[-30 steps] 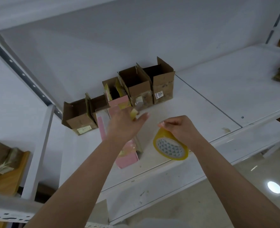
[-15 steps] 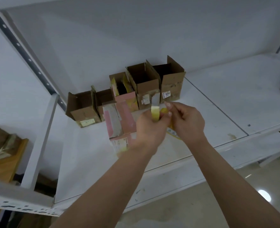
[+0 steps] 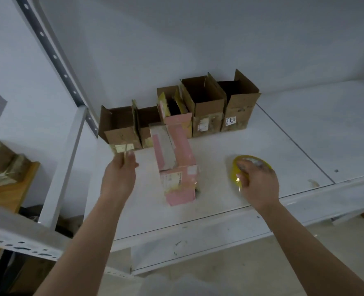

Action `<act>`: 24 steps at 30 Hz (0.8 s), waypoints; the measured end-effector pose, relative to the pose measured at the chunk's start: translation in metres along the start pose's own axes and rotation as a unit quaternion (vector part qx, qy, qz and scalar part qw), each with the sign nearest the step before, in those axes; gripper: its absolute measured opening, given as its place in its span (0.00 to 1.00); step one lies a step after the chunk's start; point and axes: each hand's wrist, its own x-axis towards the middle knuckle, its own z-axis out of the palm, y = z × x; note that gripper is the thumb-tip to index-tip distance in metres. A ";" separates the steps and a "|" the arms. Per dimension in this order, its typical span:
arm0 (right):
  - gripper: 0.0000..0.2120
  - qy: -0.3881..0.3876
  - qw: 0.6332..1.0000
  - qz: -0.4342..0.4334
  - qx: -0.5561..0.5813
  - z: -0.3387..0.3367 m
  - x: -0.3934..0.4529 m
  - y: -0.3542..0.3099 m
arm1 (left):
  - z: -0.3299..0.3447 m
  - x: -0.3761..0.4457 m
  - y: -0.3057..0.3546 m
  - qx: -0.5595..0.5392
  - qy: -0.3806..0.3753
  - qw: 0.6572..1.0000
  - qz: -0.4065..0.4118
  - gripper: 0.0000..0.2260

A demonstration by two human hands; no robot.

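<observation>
Both hands are busy on either side of the pink box (image 3: 176,154). The left hand (image 3: 119,178) pinches a short strip of tape (image 3: 125,153) between thumb and fingertips, the strip standing up and seen nearly edge-on. The right hand (image 3: 259,184) curls its fingers over a yellow tape roll (image 3: 236,178), low at the shelf (image 3: 294,146); whether the roll rests on the board or is just lifted I cannot tell.

From the left hand the box is at 3 o'clock, and from the right hand at 9 o'clock. It lies flat on the shelf with its long axis running from 6 toward 12, leaning a little to 11, and its near end faces the person. The left hand looks slightly nearer to it, and since it carries the strip, the likely next move is a short sideways reach to the box top. Nothing lies between that hand and the box.

At 12 o'clock, touching the far end of the box, a row of open cardboard boxes (image 3: 206,107) stands against the wall. The rightmost (image 3: 238,110) has a label reading 351. They limit any push away from the person. At 9 o'clock, beyond the left hand, is a white upright post (image 3: 63,159). Further left, taped packages (image 3: 1,165) sit on a wooden surface, well apart.
</observation>
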 end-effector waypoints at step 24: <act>0.16 0.037 0.960 -0.145 0.238 -0.034 -0.025 -0.100 | 0.030 -0.052 -0.013 -0.111 -0.126 0.971 0.169 0.18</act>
